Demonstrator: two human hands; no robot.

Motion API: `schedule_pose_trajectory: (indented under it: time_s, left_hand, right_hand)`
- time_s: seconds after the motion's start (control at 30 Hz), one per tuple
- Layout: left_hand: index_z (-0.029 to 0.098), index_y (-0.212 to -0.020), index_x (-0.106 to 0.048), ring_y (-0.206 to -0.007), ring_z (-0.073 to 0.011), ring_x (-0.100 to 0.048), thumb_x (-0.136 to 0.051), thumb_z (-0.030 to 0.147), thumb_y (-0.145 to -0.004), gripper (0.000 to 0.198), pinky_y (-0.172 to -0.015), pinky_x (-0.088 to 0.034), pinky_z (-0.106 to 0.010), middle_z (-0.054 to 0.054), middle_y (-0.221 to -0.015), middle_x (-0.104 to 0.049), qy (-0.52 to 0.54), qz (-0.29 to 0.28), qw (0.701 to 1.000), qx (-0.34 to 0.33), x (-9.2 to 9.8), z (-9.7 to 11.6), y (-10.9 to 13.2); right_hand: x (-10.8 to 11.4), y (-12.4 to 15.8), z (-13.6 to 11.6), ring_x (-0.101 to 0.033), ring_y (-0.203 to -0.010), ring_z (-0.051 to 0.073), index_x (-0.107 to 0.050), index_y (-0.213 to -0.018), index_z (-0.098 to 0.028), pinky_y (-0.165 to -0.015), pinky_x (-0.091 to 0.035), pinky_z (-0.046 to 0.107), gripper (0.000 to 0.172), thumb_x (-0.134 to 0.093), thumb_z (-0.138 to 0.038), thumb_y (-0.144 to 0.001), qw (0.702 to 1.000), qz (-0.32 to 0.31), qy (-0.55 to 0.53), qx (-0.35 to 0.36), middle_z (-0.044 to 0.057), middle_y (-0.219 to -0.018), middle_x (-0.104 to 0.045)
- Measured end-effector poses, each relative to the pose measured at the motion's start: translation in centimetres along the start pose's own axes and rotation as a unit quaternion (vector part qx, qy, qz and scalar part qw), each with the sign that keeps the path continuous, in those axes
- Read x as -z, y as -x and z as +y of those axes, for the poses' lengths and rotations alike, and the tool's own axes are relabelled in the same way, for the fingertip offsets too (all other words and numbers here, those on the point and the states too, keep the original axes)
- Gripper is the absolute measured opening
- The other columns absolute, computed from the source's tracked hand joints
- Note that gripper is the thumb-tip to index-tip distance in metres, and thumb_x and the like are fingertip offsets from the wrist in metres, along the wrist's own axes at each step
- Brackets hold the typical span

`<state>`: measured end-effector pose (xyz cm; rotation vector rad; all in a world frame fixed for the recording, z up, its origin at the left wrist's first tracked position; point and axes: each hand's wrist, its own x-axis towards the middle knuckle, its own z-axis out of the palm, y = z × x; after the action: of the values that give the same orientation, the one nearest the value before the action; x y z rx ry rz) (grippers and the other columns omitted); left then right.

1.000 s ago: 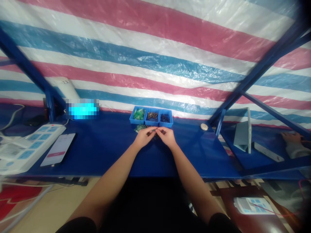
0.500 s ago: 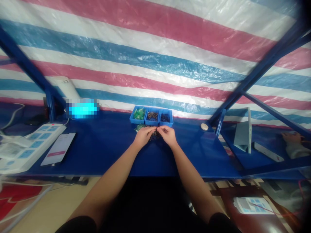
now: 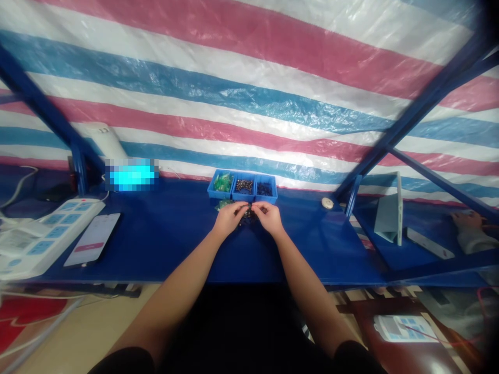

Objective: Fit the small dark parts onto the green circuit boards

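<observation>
Gap between left hand (image 3: 226, 217) and right hand (image 3: 270, 217), nearly meeting a second ago, now bares more small-parts pile (image 3: 248, 213) in front of blue bins (image 3: 244, 198); fingers pinched, on what I can't tell, so I judge the fingerwork unfinished.

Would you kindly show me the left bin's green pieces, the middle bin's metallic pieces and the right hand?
Green pieces (image 3: 223, 183), head view: middle of the heap.
Metallic pieces (image 3: 244, 185), head view: middle of the heap.
Right hand (image 3: 270, 217), head view: its back.
</observation>
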<state>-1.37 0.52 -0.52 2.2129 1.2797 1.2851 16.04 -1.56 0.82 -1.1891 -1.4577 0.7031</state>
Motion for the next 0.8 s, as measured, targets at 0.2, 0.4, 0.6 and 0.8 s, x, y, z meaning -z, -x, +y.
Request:
schedule_pose_trajectory:
  time_s: [0.2, 0.4, 0.6, 0.8]
  left_hand:
    - [0.023, -0.101, -0.07, -0.075, -0.0148, -0.067, -0.057, 0.039, -0.088, 0.025, -0.075, -0.053, -0.026, -0.002, -0.089, -0.073, 0.017, 0.011, 1.0, 0.0, 0.2, 0.3, -0.1]
    - [0.022, -0.097, -0.071, -0.071, -0.0137, -0.064, -0.056, 0.036, -0.089, 0.022, -0.072, -0.051, -0.025, -0.002, -0.084, -0.072, 0.015, 0.013, 1.0, -0.013, 0.2, 0.2, -0.1]
    - [0.023, -0.102, -0.068, -0.061, -0.0111, -0.058, -0.058, 0.035, -0.086, 0.022, -0.062, -0.046, -0.022, 0.003, -0.065, -0.061, -0.007, 0.007, 1.0, 0.005, 0.1, -0.1, 0.0]
    - [0.023, -0.103, -0.067, -0.056, -0.0104, -0.055, -0.055, 0.035, -0.088, 0.023, -0.06, -0.044, -0.022, 0.004, -0.06, -0.057, -0.016, 0.004, 1.0, 0.002, 0.1, -0.1, 0.0]
  right_hand:
    - [0.0, 0.0, 0.1, -0.064, -0.068, 0.017, -0.072, -0.094, -0.019, -0.065, -0.053, 0.028, 0.028, -0.06, -0.041, -0.082, 1.0, -0.005, 0.015, 0.003, 0.005, -0.087, -0.073]
    - [0.0, 0.0, 0.1, -0.064, -0.067, 0.016, -0.072, -0.093, -0.019, -0.064, -0.052, 0.027, 0.027, -0.061, -0.041, -0.081, 1.0, -0.002, 0.029, 0.012, 0.005, -0.088, -0.073]
    - [0.0, -0.1, 0.6, -0.065, -0.068, 0.017, -0.072, -0.093, -0.018, -0.065, -0.053, 0.028, 0.029, -0.063, -0.042, -0.079, 1.0, 0.009, -0.01, -0.007, 0.005, -0.084, -0.073]
    - [0.5, -1.4, 2.0, -0.066, -0.069, 0.018, -0.071, -0.095, -0.014, -0.061, -0.054, 0.029, 0.038, -0.064, -0.045, -0.075, 0.989, 0.109, -0.074, -0.069, 0.008, -0.081, -0.072]
